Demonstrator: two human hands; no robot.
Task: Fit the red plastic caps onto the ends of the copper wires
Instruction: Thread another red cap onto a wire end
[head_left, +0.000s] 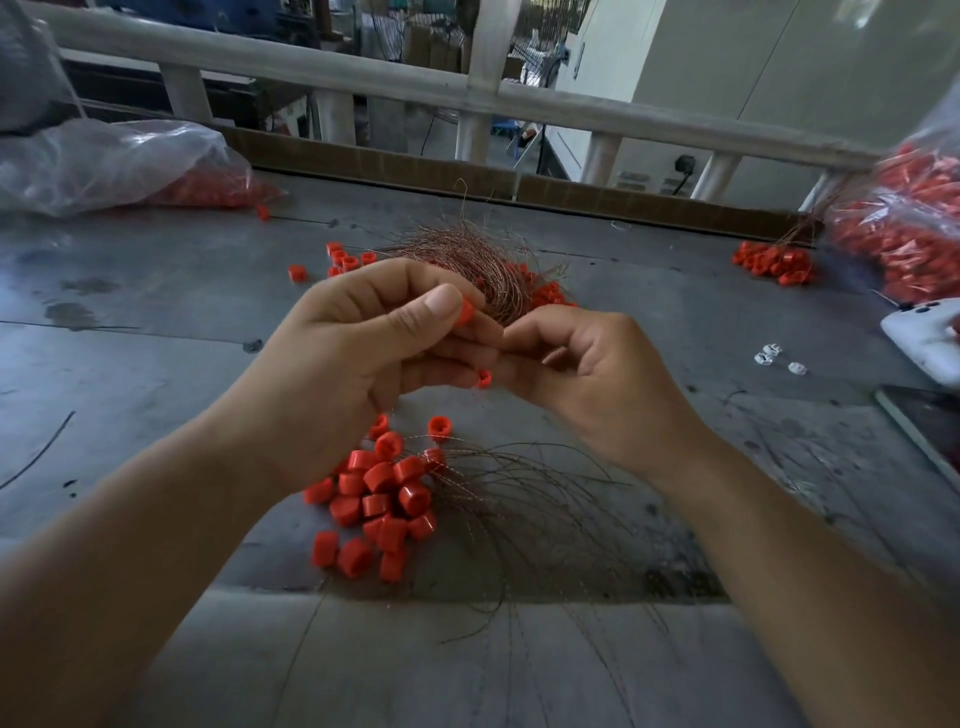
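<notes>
Red cap (466, 312) sits pinched between thumb and forefinger of the left hand (363, 343), above the grey table (156, 322). Right hand (587, 364) curls against the left's fingertips; whether it grips a wire I cannot tell. Second cap (484, 378) shows under the left fingers. Capped wires (384, 499) lie beneath, loose copper wires (467, 254) beyond.

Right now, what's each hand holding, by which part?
The left hand pinches a red cap by its side, thumb against forefinger. A second cap shows below, where the hands meet. What the right hand holds cannot be told.
</notes>
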